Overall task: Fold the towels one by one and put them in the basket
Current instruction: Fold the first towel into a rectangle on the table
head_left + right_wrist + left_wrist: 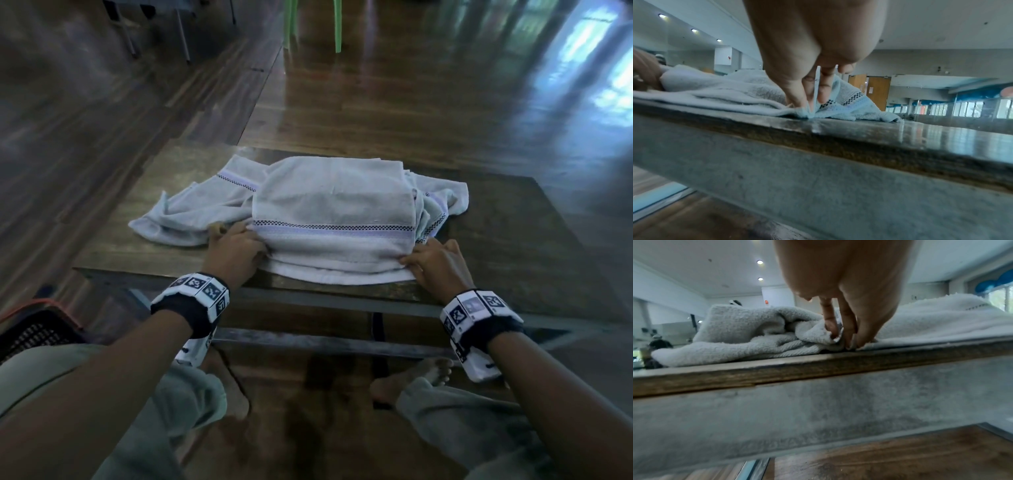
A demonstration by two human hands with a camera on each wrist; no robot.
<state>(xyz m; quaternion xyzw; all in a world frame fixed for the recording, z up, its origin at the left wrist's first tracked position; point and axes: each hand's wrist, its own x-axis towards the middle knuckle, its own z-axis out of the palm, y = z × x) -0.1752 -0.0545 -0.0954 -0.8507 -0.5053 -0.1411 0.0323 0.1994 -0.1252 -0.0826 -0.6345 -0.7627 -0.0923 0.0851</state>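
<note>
A pale grey towel (332, 219) with a lilac stripe and checkered band lies partly folded on the low wooden table (513, 240), on top of other crumpled towels (185, 212). My left hand (236, 251) pinches its near left corner, and the left wrist view shows the fingers (846, 331) bunching cloth at the table edge. My right hand (431, 262) pinches the near right corner; the fingers (807, 95) clamp a fold of towel (849, 107). A dark mesh basket (37, 329) with an orange rim stands on the floor at my left.
The table's near edge (818, 368) has a grey metal frame under it. My bare feet (421, 373) and knees are below the table. Green chair legs (337, 24) and metal table legs stand far back on the glossy wooden floor.
</note>
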